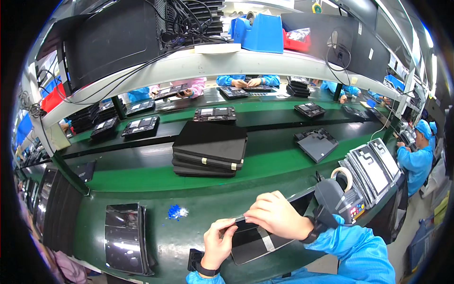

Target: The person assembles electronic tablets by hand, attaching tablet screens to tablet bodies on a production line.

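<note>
A dark, flat, glossy panel [248, 248] with a pale strip across it lies tilted in front of me, at the near edge of the green bench. My left hand [218, 244] pinches its upper left edge between thumb and fingers. Close beside it, my right hand [279, 217] reaches over the panel, fingers closed on the same edge. The right palm and wrist hide part of the panel, and its far end shows beyond them. Whether a thin film lies between my fingertips is too small to tell. Both wrists wear black bands.
A stack of dark panels [124, 239] lies left, near some blue bits [176, 212]. A grey tape dispenser [338, 196] and white-faced panels [373, 165] stand right. Black slabs [210, 144] and opened devices [316, 144] sit beyond. Overhead runs a shelf [265, 57]; co-workers sit across.
</note>
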`<state>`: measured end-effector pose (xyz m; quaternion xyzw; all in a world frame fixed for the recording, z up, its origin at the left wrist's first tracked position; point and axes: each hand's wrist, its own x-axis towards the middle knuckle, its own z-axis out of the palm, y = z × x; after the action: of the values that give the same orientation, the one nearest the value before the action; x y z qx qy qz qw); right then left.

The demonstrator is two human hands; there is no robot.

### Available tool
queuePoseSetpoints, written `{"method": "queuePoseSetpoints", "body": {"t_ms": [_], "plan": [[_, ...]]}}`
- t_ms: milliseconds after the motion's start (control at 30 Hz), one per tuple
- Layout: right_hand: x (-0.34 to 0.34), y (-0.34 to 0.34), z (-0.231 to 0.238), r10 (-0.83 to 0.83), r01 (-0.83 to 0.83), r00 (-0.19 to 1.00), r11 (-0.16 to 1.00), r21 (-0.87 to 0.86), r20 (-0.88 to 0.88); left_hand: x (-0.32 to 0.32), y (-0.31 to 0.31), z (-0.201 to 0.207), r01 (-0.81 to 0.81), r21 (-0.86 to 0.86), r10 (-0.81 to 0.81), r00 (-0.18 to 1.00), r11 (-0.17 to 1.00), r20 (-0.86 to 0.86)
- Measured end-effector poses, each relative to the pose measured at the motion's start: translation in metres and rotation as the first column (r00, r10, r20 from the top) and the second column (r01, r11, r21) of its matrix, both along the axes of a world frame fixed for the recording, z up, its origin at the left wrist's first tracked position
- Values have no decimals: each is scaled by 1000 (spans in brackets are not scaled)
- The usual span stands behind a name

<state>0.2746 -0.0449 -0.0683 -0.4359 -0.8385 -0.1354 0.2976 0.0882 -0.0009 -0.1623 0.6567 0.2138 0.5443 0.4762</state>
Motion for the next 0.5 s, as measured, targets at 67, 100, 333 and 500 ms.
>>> {"method": "queuePoseSetpoints", "body": {"t_ms": [67, 100, 333, 500], "plan": [[6, 4, 3, 7, -20, 999, 948, -317, -41, 1, -2, 3, 7, -15, -7, 1000, 1000, 15], [5, 6, 6, 17, -28, 999, 929, -370, -32, 0, -1, 3, -11, 10, 10, 999, 1000, 43], [-6, -30, 7, -258, 304, 935, 936, -178, 244, 20, -5, -15, 38, -12, -36, 982, 999, 184], [15, -89, -60, -417, 428, 834, 902, -53, -361, 23, -7, -30, -140, 9, 136, 976, 990, 173]]}}
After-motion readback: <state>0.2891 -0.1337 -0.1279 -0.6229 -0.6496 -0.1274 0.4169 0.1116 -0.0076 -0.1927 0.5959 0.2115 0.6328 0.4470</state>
